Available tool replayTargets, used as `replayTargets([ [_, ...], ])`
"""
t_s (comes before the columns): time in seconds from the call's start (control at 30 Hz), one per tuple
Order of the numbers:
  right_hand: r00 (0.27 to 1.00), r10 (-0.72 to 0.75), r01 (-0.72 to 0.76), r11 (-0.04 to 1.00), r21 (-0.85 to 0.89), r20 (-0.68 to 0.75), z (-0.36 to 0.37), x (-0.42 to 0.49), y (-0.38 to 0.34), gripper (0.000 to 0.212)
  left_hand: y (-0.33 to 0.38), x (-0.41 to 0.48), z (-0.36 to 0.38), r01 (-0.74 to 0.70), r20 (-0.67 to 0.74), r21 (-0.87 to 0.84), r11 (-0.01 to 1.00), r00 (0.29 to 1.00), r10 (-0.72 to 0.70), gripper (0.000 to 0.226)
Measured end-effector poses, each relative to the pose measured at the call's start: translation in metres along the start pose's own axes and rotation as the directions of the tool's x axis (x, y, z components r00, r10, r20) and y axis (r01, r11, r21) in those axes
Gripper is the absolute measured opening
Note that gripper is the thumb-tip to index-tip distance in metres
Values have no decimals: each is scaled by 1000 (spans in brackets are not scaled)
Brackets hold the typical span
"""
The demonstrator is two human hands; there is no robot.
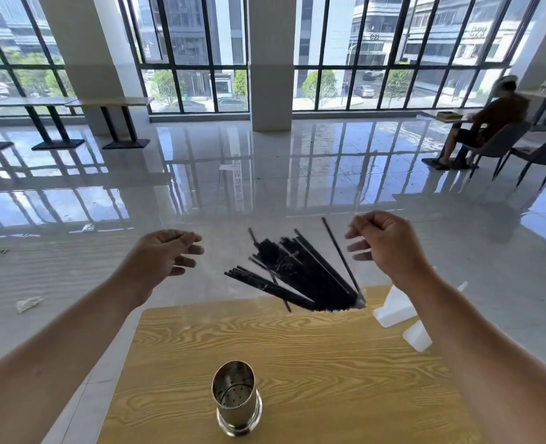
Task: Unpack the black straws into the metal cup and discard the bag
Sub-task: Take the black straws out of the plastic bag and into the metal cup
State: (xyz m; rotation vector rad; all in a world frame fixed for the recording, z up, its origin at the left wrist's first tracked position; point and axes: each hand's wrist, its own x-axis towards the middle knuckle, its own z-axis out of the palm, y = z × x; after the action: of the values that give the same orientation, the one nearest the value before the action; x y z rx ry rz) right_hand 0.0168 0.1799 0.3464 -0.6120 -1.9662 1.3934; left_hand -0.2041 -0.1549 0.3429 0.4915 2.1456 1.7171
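1. Black straws (300,270) fan out inside a clear bag (220,277), raised over the desk's (297,347) 12 o'clock edge.
2. Left hand (166,254) and right hand (383,241) each grip a top corner of the bag.
3. The empty metal cup (236,397) stands at 6 o'clock.

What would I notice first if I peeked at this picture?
You'd first see a fan of black straws inside a clear bag, held up in the air between the left hand and the right hand, past the far edge of the wooden table. Next you'd spot the shiny metal cup, standing upright and empty near the table's front edge.
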Motion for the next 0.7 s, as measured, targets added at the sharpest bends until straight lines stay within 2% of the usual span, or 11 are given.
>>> replayTargets([
  [0.23,992,-122,120,991,-54,-25,-6,13,-23,23,-3,-9,8,22,-12,-6,1000,1000,-22,21],
  [0.33,990,-130,130,992,-8,-56,-10,15,-27,22,1,-10,6,-40,-37,-35,999,999,39,21],
  [0.47,998,-41,47,991,123,-53,-13,12,-22,24,13,-6,0,-152,-97,-43,987,984,148,44],
  [0.57,998,54,-47,967,252,-21,-8,5,-13,28,22,-1,-4,-196,-127,-57,979,974,187,48],
  [0.7,994,104,-88,956,280,-41,2,-6,5,28,29,-1,-2,-162,-3,-37,986,987,162,45],
])
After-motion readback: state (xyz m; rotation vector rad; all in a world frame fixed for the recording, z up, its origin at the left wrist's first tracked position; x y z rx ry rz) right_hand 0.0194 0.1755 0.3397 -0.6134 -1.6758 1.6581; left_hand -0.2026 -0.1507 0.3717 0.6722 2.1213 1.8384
